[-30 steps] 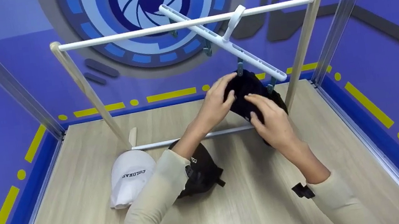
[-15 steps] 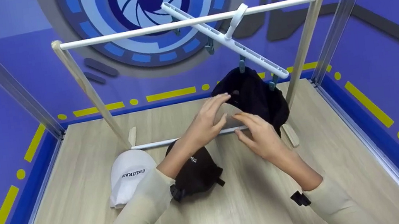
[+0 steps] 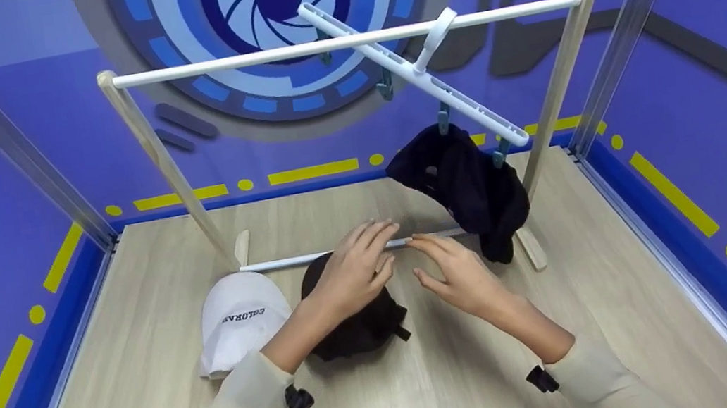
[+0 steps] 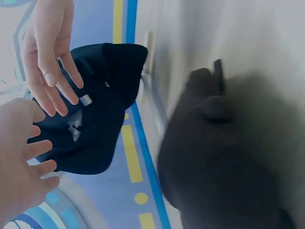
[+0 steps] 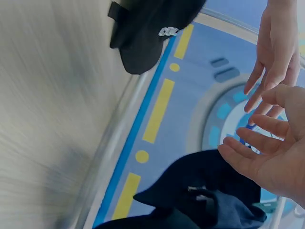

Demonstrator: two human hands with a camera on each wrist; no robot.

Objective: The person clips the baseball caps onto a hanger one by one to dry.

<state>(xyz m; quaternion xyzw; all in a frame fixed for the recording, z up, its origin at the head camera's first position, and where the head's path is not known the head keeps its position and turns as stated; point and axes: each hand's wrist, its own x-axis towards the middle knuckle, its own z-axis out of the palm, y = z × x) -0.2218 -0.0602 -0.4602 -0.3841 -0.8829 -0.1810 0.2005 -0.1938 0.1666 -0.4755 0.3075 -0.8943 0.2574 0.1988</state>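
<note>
Left hand [image 3: 358, 269] and right hand [image 3: 463, 279], fingers loosely extended and gripping nothing, face each other before a rack of pale wooden posts and white rails [image 3: 285, 52].
Beneath the right part of the rack's top rail hangs a dark navy fabric cap [image 3: 462, 172], clear of both hands; grey-green plastic clips [image 3: 443, 120] on a slanting white bar hanger [image 3: 420, 72] hold it; the left hand is above a black fabric cap [image 3: 357, 333] before the rack's lower rail; a white lettered cap [image 3: 243, 310] sits before its left post.
</note>
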